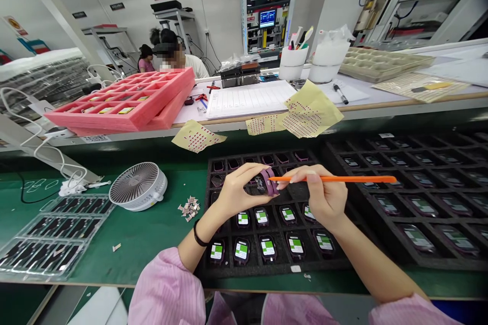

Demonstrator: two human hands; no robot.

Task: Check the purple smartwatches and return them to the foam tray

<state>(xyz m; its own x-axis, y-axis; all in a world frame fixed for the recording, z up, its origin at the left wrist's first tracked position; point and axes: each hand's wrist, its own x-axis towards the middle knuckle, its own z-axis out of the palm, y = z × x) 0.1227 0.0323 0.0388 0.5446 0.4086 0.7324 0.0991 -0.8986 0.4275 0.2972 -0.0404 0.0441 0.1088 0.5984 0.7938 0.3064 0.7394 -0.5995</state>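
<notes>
Above the black foam tray [251, 269], my left hand [240, 190] grips a purple watch case [269, 183] between thumb and fingers, tilted on its edge. My right hand [324, 195] is closed around a thin orange stick [354, 179], a pry tool by its look. The stick's left tip meets the purple case at its rim; the exact contact is too small to make out. Below both hands, the tray's compartments hold watch units with lit green-and-white screens [268, 248]. Purple cases with dark faces lie in its back rows.
A second foam tray [385, 259] of watch units lies at the right. Left are a white fan [139, 188], small loose pieces [189, 208] and a clear plastic tray [41, 274]. The shelf above bears pink foam trays [152, 117], papers [247, 99] and white cups [292, 63]. People sit beyond.
</notes>
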